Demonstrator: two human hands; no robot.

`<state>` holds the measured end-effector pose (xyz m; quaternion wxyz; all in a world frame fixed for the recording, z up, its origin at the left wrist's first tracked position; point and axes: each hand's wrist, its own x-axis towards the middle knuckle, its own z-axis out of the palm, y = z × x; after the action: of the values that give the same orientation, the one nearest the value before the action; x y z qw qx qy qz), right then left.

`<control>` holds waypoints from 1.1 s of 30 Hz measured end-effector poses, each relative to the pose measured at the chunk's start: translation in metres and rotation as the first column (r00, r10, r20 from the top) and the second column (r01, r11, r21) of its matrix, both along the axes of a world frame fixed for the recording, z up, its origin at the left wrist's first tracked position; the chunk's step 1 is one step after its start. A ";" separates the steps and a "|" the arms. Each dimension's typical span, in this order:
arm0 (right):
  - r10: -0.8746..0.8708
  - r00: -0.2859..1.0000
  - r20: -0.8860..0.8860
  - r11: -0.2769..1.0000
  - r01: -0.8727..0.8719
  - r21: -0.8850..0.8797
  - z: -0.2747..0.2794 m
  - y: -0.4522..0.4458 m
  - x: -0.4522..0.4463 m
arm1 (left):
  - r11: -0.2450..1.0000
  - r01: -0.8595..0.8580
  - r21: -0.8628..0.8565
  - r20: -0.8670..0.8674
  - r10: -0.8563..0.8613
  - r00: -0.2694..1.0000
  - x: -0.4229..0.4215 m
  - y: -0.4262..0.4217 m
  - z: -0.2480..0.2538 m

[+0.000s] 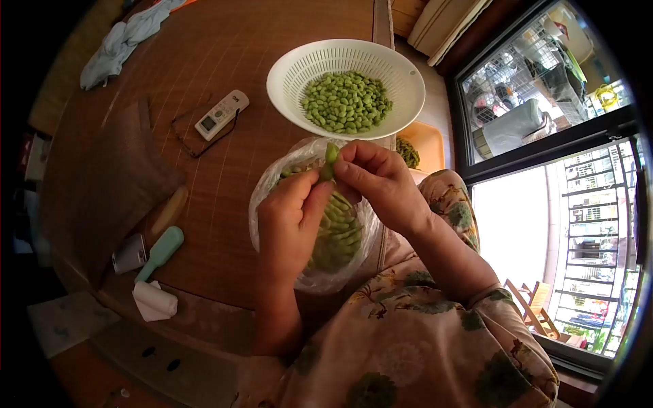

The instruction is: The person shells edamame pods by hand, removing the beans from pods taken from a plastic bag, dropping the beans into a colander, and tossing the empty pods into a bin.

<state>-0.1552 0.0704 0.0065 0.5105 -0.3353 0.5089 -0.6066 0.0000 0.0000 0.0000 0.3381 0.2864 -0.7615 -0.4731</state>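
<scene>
Between the fingertips of both hands is a green edamame pod point(331, 154), held upright. My left hand point(289, 207) pinches its lower part, and my right hand point(377, 182) grips it from the other side with thumb and forefinger. Below my hands, a clear plastic bag point(263, 224) holds many unshelled pods point(340, 231); my hands and wrists hide part of it. Just beyond the bag stands a white colander point(286, 85) with a heap of shelled green beans point(347, 102) in it.
An orange bin point(430, 139) with empty-looking pods stands right of the table edge. On the brown table point(224, 41) lie a remote control point(222, 115), eyeglasses point(194, 151), a brown cloth point(129, 177), a mint-green handled object point(163, 250) and a white roll point(155, 300). A window is at right.
</scene>
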 end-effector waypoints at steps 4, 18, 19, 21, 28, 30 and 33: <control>0.002 1.000 0.031 0.999 -0.001 -0.036 -0.001 -0.002 -0.001 | 0.997 0.007 -0.078 -0.005 -0.007 1.000 -0.003 -0.003 -0.004; -0.066 0.966 0.250 0.996 0.079 -0.042 0.000 -0.005 0.001 | 0.989 0.051 -0.139 -0.025 -0.055 0.998 -0.014 0.004 -0.004; -0.079 0.967 0.241 0.995 0.091 -0.039 0.002 -0.005 0.004 | 0.992 0.042 -0.119 -0.030 -0.046 0.998 -0.014 0.005 -0.005; -0.094 0.965 0.246 0.993 0.108 -0.042 0.003 -0.005 0.009 | 0.999 0.032 -0.021 -0.089 -0.033 0.995 -0.013 0.006 -0.007; -0.086 0.966 0.246 0.994 0.101 -0.050 0.009 -0.005 0.014 | 0.925 0.067 0.373 -0.275 0.042 0.961 -0.013 0.007 -0.006; -0.073 0.973 0.220 0.996 0.084 -0.041 0.014 -0.003 0.014 | 0.867 0.097 0.488 -0.257 0.037 0.966 -0.009 0.006 0.003; -0.049 0.982 0.181 0.998 0.055 -0.028 0.016 -0.002 0.012 | 0.844 0.244 0.477 -0.318 -0.093 0.944 -0.004 -0.003 -0.004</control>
<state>-0.1437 0.0682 0.0221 0.5331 -0.2739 0.4591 -0.6557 -0.0035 -0.0027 -0.0039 0.3119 0.2263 -0.5753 -0.7215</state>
